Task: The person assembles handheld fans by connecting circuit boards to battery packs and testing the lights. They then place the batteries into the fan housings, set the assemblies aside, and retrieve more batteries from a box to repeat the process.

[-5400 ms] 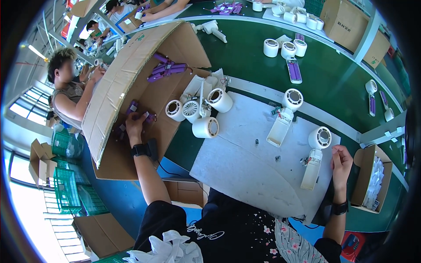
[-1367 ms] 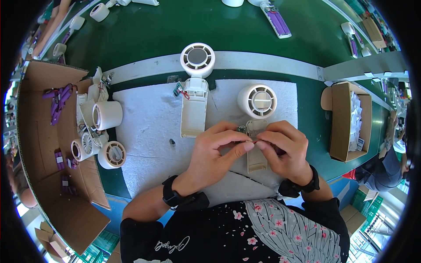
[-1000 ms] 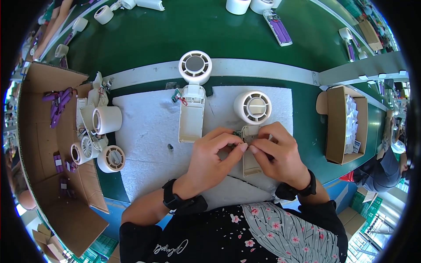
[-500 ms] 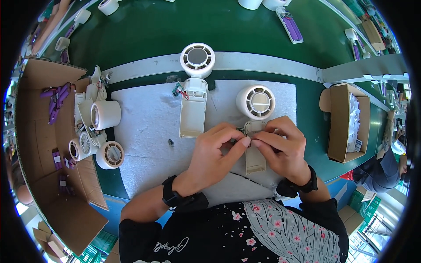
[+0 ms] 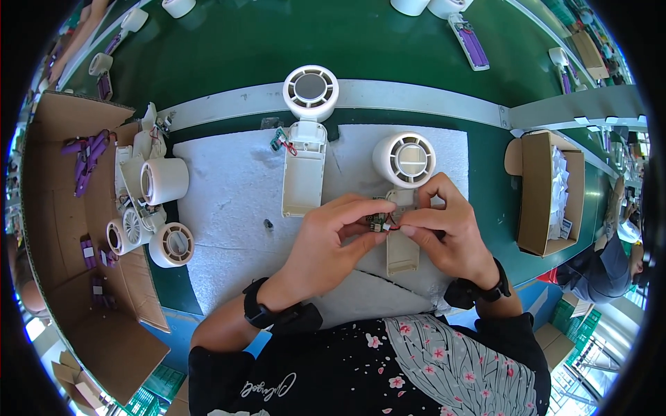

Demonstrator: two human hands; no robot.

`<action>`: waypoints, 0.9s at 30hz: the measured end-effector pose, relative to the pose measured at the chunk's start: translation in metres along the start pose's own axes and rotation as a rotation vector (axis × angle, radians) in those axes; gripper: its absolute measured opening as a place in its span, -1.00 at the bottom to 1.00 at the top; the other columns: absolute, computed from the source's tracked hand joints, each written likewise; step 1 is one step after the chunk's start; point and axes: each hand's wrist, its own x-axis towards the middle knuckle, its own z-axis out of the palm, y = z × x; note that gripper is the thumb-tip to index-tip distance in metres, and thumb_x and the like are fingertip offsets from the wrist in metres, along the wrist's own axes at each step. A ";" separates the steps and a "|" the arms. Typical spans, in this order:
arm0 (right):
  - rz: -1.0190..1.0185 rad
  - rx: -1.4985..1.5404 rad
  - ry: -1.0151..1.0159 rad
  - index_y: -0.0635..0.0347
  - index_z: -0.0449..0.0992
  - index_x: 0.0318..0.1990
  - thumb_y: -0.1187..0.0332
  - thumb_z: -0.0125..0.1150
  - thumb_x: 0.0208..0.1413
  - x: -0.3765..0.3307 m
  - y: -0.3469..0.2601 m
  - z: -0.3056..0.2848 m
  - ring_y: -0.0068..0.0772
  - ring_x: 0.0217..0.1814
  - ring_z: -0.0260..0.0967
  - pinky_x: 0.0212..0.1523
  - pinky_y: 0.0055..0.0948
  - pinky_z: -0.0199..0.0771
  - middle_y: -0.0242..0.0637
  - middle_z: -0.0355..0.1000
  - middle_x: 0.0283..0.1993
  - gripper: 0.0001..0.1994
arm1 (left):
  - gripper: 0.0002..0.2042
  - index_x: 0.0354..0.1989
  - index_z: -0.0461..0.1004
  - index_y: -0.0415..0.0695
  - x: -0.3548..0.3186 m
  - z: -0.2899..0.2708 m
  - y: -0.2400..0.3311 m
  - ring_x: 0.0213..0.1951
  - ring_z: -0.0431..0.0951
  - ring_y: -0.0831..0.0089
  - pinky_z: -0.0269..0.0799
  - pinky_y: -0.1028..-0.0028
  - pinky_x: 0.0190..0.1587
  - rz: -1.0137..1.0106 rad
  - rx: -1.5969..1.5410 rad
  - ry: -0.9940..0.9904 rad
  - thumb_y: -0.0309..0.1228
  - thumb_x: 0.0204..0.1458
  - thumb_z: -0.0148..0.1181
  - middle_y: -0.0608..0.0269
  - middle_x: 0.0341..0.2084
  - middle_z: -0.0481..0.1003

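My left hand (image 5: 321,238) pinches a small green circuit board (image 5: 377,220) between thumb and fingers. Close beside it, my right hand (image 5: 454,229) is closed on thin red and dark wires (image 5: 394,227) at the board's edge. Both hands are above the open handle of a white handheld fan (image 5: 405,161), whose round head lies toward the far side. A second white fan (image 5: 305,170) lies to the left with its handle shell open and hollow. From its neck hangs another small circuit board (image 5: 280,141) with red wires.
A pale foam mat (image 5: 229,208) covers the work area. At left, fan parts (image 5: 165,182) stand beside a cardboard box (image 5: 125,347) holding purple battery packs (image 5: 89,156). A carton of white packets (image 5: 559,187) is at right. Beyond a metal rail (image 5: 402,97) runs a green belt (image 5: 250,48) carrying more fans.
My hands have parted slightly and the circuit board now shows between them. Fans on the belt have shifted a little to the right.
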 end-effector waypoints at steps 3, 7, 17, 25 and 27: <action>0.033 0.028 -0.034 0.18 0.61 -0.32 0.54 0.36 -0.08 0.000 -0.002 0.001 -0.47 -0.39 0.22 -0.42 -0.51 0.31 -0.31 0.17 -0.31 -0.87 | -0.64 0.02 0.45 -0.26 0.000 -0.002 0.002 -0.06 0.53 0.47 0.50 0.49 0.02 -0.025 0.028 0.000 -0.73 0.02 0.17 0.20 -0.12 0.48; 0.037 0.026 -0.010 0.14 0.61 -0.34 0.52 0.39 -0.10 0.000 -0.002 0.004 -0.38 -0.41 0.25 -0.46 -0.44 0.30 -0.28 0.20 -0.35 -0.86 | -0.70 -0.05 0.46 -0.27 0.000 -0.003 0.002 -0.06 0.53 0.48 0.50 0.49 0.02 -0.078 0.023 -0.009 -0.74 0.02 0.17 0.23 -0.14 0.50; 0.032 -0.070 0.070 0.28 0.56 -0.39 0.60 0.32 -0.08 -0.004 0.001 0.015 -0.48 -0.44 0.26 -0.50 -0.54 0.31 -0.27 0.21 -0.33 -0.91 | -0.75 -0.14 0.46 -0.27 0.000 -0.002 -0.004 -0.08 0.54 0.49 0.52 0.48 -0.01 -0.035 -0.038 0.014 -0.75 0.00 0.20 0.22 -0.17 0.51; -0.004 -0.094 0.101 0.30 0.54 -0.41 0.59 0.32 -0.09 -0.003 0.003 0.016 -0.49 -0.48 0.26 -0.52 -0.55 0.29 -0.27 0.24 -0.33 -0.92 | -0.71 -0.14 0.49 -0.29 -0.002 0.001 -0.005 -0.17 0.61 0.46 0.57 0.52 -0.14 0.119 0.232 0.104 -0.74 -0.08 0.28 0.14 -0.23 0.56; -0.017 -0.093 0.107 0.30 0.54 -0.42 0.59 0.32 -0.09 -0.003 0.004 0.017 -0.50 -0.48 0.26 -0.53 -0.55 0.29 -0.27 0.25 -0.33 -0.92 | -0.70 -0.15 0.51 -0.29 -0.002 0.002 -0.005 -0.21 0.62 0.46 0.59 0.53 -0.18 0.140 0.297 0.136 -0.72 -0.10 0.31 0.12 -0.25 0.58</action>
